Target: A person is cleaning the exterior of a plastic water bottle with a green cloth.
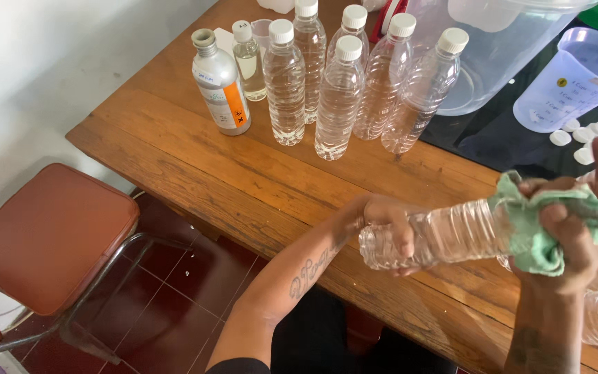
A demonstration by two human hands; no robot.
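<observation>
**Both hands closed on a clear bottle, one through a green cloth**

The left hand (pixel 385 225) wraps its grip tight around the base end of a clear ribbed plastic bottle (pixel 451 239), held lying sideways above the near edge of the wooden surface (pixel 195 163). The right hand (pixel 569 228) closes its grip on a soft, crumpled green cloth (pixel 538 239) bunched around the bottle's other end, thumb raised. Farther back on the surface stand six capped clear bottles (pixel 340 97), upright and close together, beside a grey metal bottle (pixel 219 83) with an orange label. Loose white caps (pixel 590 135) lie near a translucent measuring jug (pixel 576 79). A brown padded chair (pixel 46 232) stands left of the surface.
</observation>
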